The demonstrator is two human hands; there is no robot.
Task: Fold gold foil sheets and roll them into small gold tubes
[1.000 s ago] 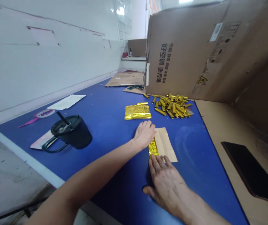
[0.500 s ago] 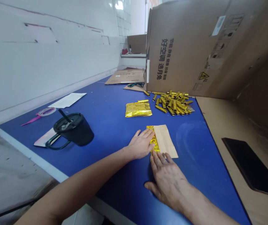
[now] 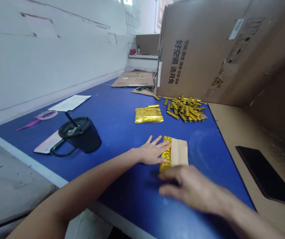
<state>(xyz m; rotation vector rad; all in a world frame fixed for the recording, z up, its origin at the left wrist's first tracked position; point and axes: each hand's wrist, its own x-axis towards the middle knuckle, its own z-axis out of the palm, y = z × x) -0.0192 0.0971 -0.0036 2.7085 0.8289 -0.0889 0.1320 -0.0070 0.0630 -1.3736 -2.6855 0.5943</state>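
In the lower middle of the frame, a gold foil packet [image 3: 166, 154] lies on the blue table [image 3: 207, 166], with a strip of kraft paper [image 3: 179, 152] covering its right half and the foil showing bare on the left. Up and to the right, a loose pile of short gold foil rolls [image 3: 184, 109] sits against the foot of a cardboard box [image 3: 197, 49], and a flat gold foil bundle [image 3: 148, 115] lies just left of the pile. Only the one packet has paper on it; the pile and the bundle show none. The left hand [image 3: 152, 152] lies open and palm down on the table, its fingers spread and their tips touching the foil's left edge. The right hand [image 3: 187, 187], blurred, comes in from the lower right, open with its fingers nearly together, just below the packet; whether it touches the packet, I cannot tell. A black tumbler with a straw [image 3: 80, 134] stands well to the left.
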